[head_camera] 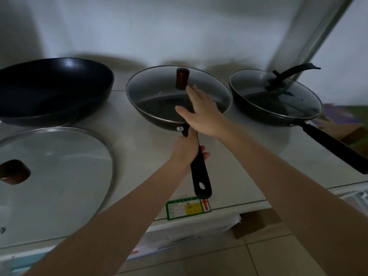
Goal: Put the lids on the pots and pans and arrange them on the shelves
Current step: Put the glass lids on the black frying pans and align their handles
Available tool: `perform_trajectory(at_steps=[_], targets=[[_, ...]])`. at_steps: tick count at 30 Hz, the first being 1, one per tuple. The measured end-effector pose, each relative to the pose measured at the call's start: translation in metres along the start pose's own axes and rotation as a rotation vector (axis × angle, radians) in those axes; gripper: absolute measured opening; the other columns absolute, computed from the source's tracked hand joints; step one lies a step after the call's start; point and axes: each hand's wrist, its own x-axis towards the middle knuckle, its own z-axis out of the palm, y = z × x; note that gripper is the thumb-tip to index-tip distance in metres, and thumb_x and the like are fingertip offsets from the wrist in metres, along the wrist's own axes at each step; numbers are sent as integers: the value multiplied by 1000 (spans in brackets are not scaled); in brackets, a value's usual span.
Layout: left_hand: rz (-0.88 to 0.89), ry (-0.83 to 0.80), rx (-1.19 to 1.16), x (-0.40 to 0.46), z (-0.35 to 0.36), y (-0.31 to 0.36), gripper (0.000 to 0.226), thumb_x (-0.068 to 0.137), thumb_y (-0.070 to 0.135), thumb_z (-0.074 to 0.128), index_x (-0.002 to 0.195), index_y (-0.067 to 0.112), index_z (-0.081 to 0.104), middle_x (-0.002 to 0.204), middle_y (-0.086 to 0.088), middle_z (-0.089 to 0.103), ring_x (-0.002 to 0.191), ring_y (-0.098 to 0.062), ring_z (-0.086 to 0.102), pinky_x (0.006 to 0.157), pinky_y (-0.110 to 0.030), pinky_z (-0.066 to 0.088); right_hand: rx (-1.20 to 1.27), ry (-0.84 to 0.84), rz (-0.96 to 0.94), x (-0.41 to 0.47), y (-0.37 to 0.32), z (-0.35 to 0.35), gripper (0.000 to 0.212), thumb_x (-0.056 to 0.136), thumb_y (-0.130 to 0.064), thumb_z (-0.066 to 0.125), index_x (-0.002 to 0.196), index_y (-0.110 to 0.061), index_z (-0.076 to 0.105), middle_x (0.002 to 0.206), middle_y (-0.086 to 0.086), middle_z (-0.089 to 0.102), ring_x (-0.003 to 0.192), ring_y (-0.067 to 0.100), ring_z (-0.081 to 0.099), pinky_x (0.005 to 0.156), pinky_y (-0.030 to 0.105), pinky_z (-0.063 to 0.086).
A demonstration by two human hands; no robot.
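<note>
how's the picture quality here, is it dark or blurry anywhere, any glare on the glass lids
Head view: dim overall, edges darker; the wok is nearly featureless black with one small highlight. Head view: soft throughout, the loose lid blurred, straight edges bowed by the wide lens. Head view: mild glare on the middle pan's lid beside the right hand.

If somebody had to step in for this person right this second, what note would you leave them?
Left hand: closed round the handle of the middle pan.
Right hand: open, flat on that pan's glass lid, beside its brown knob.
Done: middle pan and right pan both wear lids.
Left: the big wok at far left is uncovered; its large lid lies flat on the surface in front of it. Cover it, then arrange all three.
</note>
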Motion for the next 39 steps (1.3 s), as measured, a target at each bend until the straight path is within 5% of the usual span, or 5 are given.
perform_trajectory(at_steps=[5, 9, 13, 21, 39], targets=[[105, 14, 76, 9, 1, -9, 69, 97, 56, 14, 118, 9, 59, 76, -6, 60, 58, -13, 54, 44, -22, 45, 198, 66, 138, -39, 11, 12, 57, 97, -36, 41, 149, -20, 21, 160, 3, 12, 147, 21, 13, 119, 40, 15], [89, -10, 20, 11, -1, -9, 76, 91, 66, 12, 132, 17, 54, 119, -13, 64, 101, -24, 64, 90, -39, 54, 344, 53, 217, -63, 8, 20, 53, 99, -34, 37, 148, -17, 24, 159, 7, 14, 147, 20, 10, 118, 36, 13], [58, -134, 25, 2, -6, 3, 73, 96, 59, 8, 120, 12, 60, 110, -13, 66, 102, -26, 64, 70, -31, 57, 468, 68, 190, -70, -9, 21, 50, 99, -32, 36, 146, -15, 29, 155, 9, 22, 143, 22, 23, 118, 35, 22], [-125, -296, 109, -4, -36, 13, 89, 87, 73, 5, 126, 6, 49, 127, -13, 58, 118, -28, 54, 97, -40, 42, 360, -105, 106, -86, -18, 32, 51, 100, -23, 37, 148, -11, 23, 159, 8, 11, 147, 24, 13, 116, 35, 19], [452, 665, 1219, -123, -235, 42, 63, 92, 35, 54, 146, 16, 31, 153, -6, 30, 140, -27, 29, 114, -38, 23, 31, -84, -442, -69, -168, 43, 70, 94, -32, 47, 150, -12, 11, 159, 16, 4, 146, 33, 8, 118, 43, 19]])
